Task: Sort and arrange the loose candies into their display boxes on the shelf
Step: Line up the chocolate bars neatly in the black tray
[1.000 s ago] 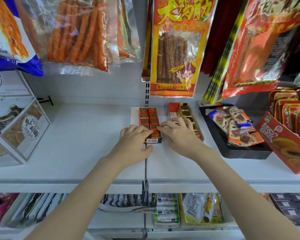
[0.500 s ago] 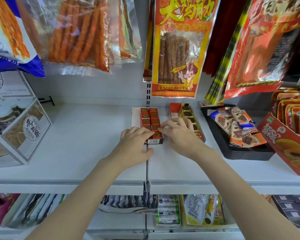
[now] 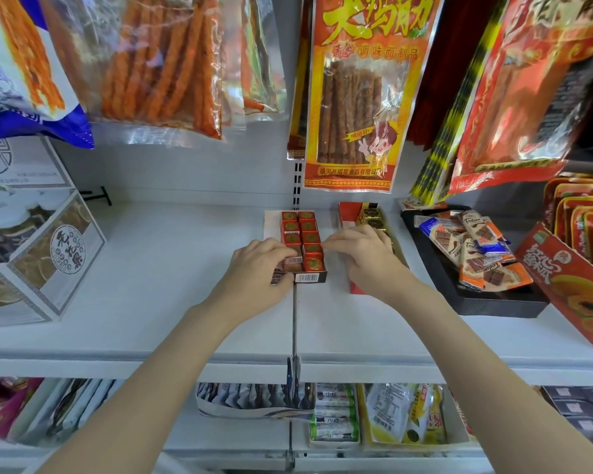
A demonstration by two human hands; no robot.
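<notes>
A narrow display box [image 3: 310, 278] with a barcode on its front wall stands at the middle of the white shelf [image 3: 172, 254]. Two rows of square red candies [image 3: 309, 226] with gold tops fill it. My left hand [image 3: 255, 271] curls over its front left corner, the thumb against the front wall and the fingers pinching a tilted red candy [image 3: 293, 260] that shows a barcode. My right hand [image 3: 365, 256] lies to the right, its fingertips touching the right-hand row of candies. It partly covers a second red box of gold-wrapped candies [image 3: 370, 217].
A black tray [image 3: 493, 302] of chocolate bars [image 3: 473, 248] sits to the right, then a red box of mango packs [image 3: 562, 282]. White boxes of dried slices [image 3: 38, 254] stand at the left. Hanging snack bags [image 3: 356, 97] fill the space above. A lower shelf holds more packets.
My left fingers have drawn back a little, and a tilted candy with a barcode now shows at the box's front left. My right hand has barely moved.
</notes>
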